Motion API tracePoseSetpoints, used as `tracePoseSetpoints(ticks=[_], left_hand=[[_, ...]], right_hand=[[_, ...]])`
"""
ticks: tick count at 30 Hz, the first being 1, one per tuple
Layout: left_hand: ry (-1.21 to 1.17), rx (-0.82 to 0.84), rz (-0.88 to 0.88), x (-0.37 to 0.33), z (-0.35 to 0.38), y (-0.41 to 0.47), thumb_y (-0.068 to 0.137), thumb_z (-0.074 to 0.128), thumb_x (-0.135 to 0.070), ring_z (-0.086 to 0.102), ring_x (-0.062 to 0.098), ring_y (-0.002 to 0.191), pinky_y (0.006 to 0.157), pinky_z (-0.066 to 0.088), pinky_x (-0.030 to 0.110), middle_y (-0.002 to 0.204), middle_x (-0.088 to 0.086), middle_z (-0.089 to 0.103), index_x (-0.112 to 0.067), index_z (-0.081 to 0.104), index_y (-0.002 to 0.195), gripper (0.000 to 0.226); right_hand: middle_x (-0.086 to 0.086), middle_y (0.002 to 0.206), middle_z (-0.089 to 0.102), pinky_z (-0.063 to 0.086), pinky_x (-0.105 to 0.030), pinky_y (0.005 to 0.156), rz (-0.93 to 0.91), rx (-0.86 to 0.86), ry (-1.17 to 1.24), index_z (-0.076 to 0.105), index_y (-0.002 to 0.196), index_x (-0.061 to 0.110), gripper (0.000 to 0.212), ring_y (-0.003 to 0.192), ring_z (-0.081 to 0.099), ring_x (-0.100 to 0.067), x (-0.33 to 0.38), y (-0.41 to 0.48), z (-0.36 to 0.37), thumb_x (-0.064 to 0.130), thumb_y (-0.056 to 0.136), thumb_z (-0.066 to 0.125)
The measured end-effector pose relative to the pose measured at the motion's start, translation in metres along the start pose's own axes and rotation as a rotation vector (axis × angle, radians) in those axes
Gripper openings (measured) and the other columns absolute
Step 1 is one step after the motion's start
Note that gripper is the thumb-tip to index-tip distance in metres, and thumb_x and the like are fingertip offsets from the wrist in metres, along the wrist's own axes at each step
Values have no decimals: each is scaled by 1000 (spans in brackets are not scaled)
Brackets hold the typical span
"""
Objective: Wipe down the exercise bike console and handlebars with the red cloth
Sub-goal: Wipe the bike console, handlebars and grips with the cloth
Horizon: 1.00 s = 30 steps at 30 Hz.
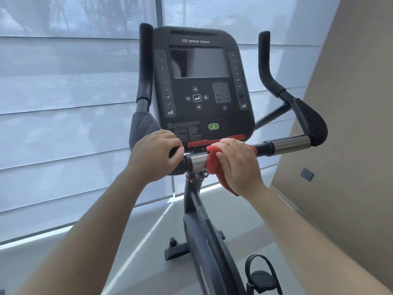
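Where hands grip — red cloth mostly hidden.

Windows: full-height, covered by translucent grey-white blinds
Wall: beige, right side, small dark plate
Floor: pale grey, streaked with daylight

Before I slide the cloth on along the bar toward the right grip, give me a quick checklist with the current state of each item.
1. Red cloth wrapped over the handlebar: ok.
2. Right hand pressing the cloth onto the bar: ok.
3. Left hand steadying the left grip: ok.
4. Path along the bar to the right grip free of obstacles: ok.
5. Console screen dark, no hand on its buttons: ok.
6. Cloth damp or clean enough: cannot tell.
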<state>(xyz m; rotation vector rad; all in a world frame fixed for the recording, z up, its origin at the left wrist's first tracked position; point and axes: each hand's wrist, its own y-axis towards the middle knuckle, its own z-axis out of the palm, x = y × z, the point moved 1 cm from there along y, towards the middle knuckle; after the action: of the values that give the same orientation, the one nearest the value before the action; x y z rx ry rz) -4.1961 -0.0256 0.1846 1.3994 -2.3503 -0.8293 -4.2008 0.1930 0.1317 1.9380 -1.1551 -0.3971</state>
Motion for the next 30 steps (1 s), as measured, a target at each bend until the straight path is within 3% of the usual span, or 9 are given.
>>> tracePoseSetpoints(ticks=[4,9,14,17,20,23,26,30], left_hand=[[-2,43,10,0,-2,2,88,38,-34,55,11,83,65,37,22,78,-10,62,-21,66,74,33],[-163,76,26,8,-7,3,89,45,-31,53,12,92,72,47,30,93,-11,61,-24,64,84,21],[-141,24,55,34,-25,-4,89,41,-27,50,20,107,92,39,29,108,-1,61,-17,65,99,28],[-125,70,79,54,-30,-11,90,37,-32,47,20,116,102,36,34,121,-1,58,-17,62,113,37],[-121,104,124,74,-34,-13,90,31,-38,43,20,124,108,33,36,131,0,53,-15,55,126,49],[-158,147,179,86,-36,-12,86,21,-47,37,19,131,110,27,32,138,1,48,-12,49,133,65],[-203,189,202,93,-34,-14,91,23,-45,26,18,139,113,21,30,146,-1,39,-12,42,139,61],[-219,195,211,94,-29,-19,100,28,-34,12,19,144,116,12,31,153,-1,28,-14,30,145,49]], right_hand=[[0,83,58,46,-38,80,252,-127,69,56,90,13,26,79,52,-16,-14,3,-3,24,100,35],[4,78,53,40,-26,77,312,-191,162,53,81,13,30,74,47,-12,2,8,-7,23,99,32],[4,76,53,46,-35,76,371,-124,231,48,78,17,33,75,52,-17,35,26,-10,31,99,28],[3,82,57,49,-36,80,400,-145,199,52,84,15,34,81,55,-17,56,39,-7,33,99,28],[2,88,60,48,-26,81,361,-164,162,55,91,14,34,84,56,-14,93,54,-4,32,100,28],[0,93,63,43,-37,94,354,47,-36,57,95,16,38,88,58,-19,123,60,9,37,99,25],[1,101,66,30,-48,107,468,229,-244,56,102,23,45,100,58,-23,140,48,17,42,98,16],[3,135,50,23,-43,110,478,165,-209,40,137,22,44,124,42,-19,157,27,25,39,99,24]])
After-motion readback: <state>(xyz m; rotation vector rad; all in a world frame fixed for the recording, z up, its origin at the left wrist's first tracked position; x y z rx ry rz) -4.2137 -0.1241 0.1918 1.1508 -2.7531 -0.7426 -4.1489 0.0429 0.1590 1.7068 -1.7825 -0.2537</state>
